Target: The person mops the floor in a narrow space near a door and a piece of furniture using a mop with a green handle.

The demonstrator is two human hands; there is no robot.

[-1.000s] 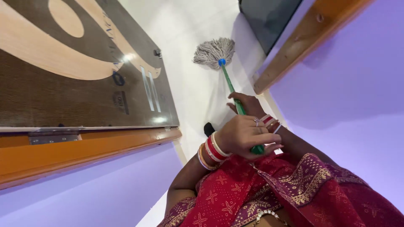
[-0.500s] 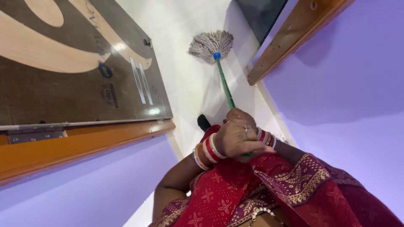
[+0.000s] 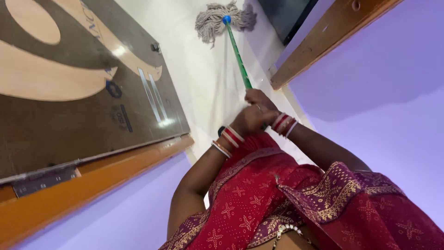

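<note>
While the mop [image 3: 225,22] lies out on the white floor [image 3: 203,88] just beyond the open wooden door [image 3: 83,92], its grey string head fans flat and a blue collar joins it to a thin green handle running back toward the person. Left hand [image 3: 249,121] is curled tight around the handle's near end, nearer the door. Right hand [image 3: 260,100] is wrapped shut on the handle just ahead of it, touching the left, farther from the door.
</note>
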